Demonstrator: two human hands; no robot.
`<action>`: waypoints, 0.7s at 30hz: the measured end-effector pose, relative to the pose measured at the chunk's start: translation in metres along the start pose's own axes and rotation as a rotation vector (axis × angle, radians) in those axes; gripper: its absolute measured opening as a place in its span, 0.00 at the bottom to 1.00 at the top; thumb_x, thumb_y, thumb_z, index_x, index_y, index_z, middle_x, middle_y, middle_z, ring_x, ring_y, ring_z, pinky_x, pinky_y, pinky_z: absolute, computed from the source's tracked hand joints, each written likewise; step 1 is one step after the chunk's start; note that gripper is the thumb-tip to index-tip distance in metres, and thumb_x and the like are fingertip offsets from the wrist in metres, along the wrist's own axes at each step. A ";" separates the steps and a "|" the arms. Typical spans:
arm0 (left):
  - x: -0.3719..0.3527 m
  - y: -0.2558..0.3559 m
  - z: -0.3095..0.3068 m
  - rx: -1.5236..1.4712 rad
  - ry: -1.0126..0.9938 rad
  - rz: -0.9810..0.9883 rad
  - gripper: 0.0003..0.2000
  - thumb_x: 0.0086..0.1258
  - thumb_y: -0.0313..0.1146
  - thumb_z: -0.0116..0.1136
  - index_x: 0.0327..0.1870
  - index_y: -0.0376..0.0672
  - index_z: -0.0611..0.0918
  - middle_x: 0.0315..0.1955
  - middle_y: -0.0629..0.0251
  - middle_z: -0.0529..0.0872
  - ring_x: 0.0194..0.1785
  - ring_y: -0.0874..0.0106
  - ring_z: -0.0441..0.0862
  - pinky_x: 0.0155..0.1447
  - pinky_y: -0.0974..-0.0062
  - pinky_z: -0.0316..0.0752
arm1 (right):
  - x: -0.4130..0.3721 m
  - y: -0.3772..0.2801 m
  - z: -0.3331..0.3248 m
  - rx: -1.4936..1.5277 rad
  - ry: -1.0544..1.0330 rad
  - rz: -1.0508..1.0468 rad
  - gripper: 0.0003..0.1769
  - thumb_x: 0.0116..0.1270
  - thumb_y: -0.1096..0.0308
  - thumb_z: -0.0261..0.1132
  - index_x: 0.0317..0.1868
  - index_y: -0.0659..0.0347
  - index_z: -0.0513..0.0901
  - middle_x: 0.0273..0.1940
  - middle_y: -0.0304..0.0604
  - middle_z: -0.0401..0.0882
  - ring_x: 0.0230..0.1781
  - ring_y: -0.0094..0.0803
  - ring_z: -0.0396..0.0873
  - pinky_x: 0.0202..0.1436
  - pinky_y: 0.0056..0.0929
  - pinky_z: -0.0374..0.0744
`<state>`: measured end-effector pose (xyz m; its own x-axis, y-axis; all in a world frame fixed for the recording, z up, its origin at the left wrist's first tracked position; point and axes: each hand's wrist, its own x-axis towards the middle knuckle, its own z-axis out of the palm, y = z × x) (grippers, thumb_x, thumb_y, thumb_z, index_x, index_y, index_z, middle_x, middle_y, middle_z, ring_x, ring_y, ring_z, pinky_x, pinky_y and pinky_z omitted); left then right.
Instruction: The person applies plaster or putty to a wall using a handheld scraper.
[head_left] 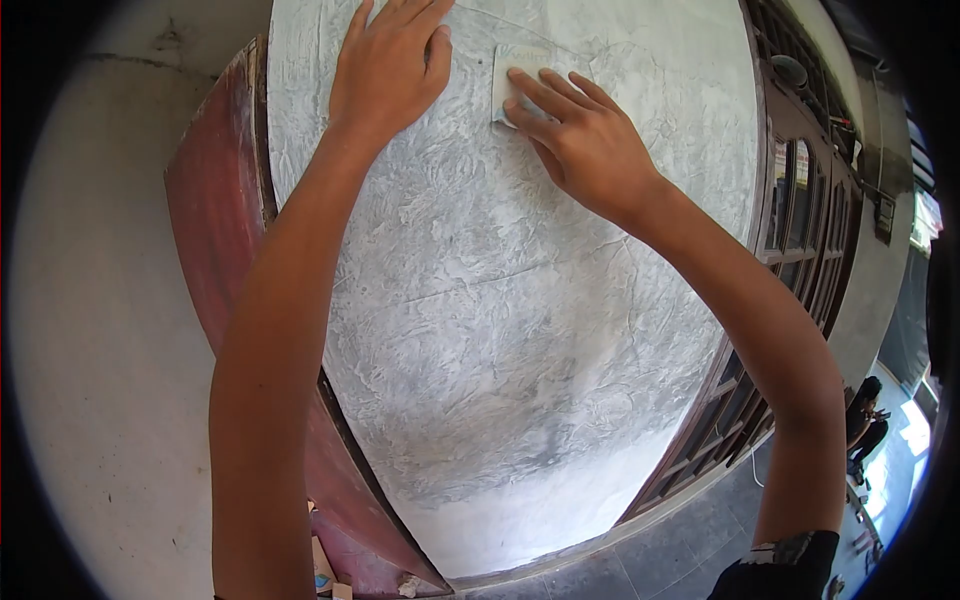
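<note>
My right hand [585, 135] presses a small pale rectangular pad [508, 72] flat against a rough grey-white plastered wall [500, 330], with its fingers lying over the pad's lower right part. Just to the left, my left hand [388, 70] rests flat on the same wall, fingers spread and pointing up, holding nothing. Both arms reach up from the bottom of the view. The pad's surface looks the same colour as the plaster.
A dark red wooden door leaf [215, 200] stands at the wall's left edge. Brown wooden window frames with panes [800, 200] flank the right. A grey tiled floor [640, 565] lies below. A person [868, 425] sits far off at the right.
</note>
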<state>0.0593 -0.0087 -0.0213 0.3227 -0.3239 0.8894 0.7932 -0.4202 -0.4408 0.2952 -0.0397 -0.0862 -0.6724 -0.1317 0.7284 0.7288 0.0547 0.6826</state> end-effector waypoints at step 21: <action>0.007 0.088 0.064 0.253 0.063 0.043 0.18 0.81 0.33 0.54 0.67 0.45 0.83 0.69 0.66 0.83 0.75 0.64 0.76 0.79 0.52 0.66 | -0.008 0.131 0.032 0.306 0.050 0.150 0.32 0.81 0.59 0.53 0.80 0.66 0.65 0.83 0.56 0.58 0.84 0.53 0.55 0.86 0.55 0.53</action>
<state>0.1645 0.0064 -0.0461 0.3329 -0.3921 0.8576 0.8857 -0.1819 -0.4270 0.3921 0.0004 -0.0004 -0.5481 -0.1476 0.8233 0.7414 0.3700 0.5598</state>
